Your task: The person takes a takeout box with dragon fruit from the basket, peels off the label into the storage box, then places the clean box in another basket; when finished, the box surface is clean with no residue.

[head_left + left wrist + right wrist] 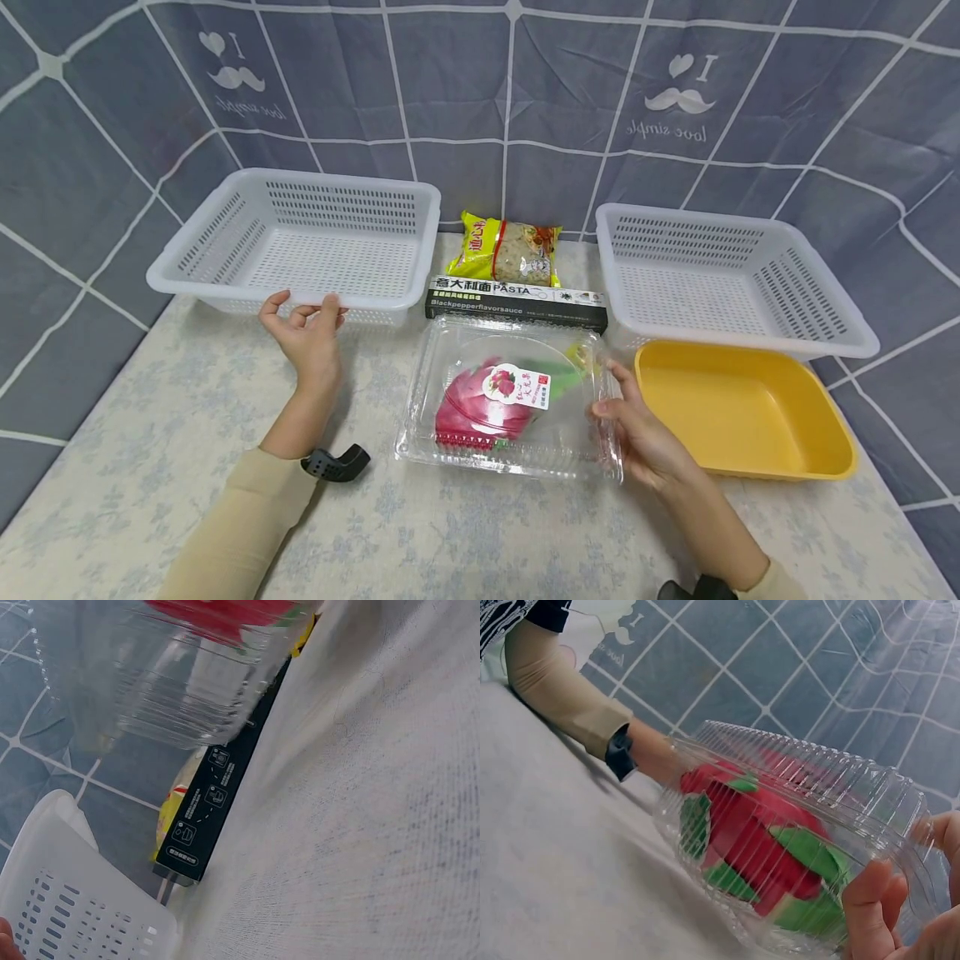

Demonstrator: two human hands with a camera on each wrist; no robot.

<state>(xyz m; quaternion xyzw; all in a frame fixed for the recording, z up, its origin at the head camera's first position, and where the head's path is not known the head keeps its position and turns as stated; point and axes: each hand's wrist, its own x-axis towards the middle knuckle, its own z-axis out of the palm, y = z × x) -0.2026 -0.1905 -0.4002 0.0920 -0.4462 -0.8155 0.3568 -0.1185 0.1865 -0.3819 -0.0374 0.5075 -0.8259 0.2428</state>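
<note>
A clear plastic clamshell box point(564, 446) with a red and green dragon fruit point(468, 408) inside and a label on its lid is held up at its right end by my right hand point(645, 433). In the right wrist view, thumb and fingers point(870, 907) pinch the edge of the box. My left hand point(311, 337) is at the front rim of the left white basket point(408, 296), fingers loosely curled. Whether it touches the rim cannot be told. The left wrist view shows only a fingertip point(6, 946) by the basket wall.
Behind the box lies a black pasta carton point(517, 307), with a yellow bag of food point(517, 252) behind it. A second white basket point(738, 329) stands at the right. A yellow tray point(750, 417) sits before it. A grid-patterned cloth point(562, 83) hangs behind.
</note>
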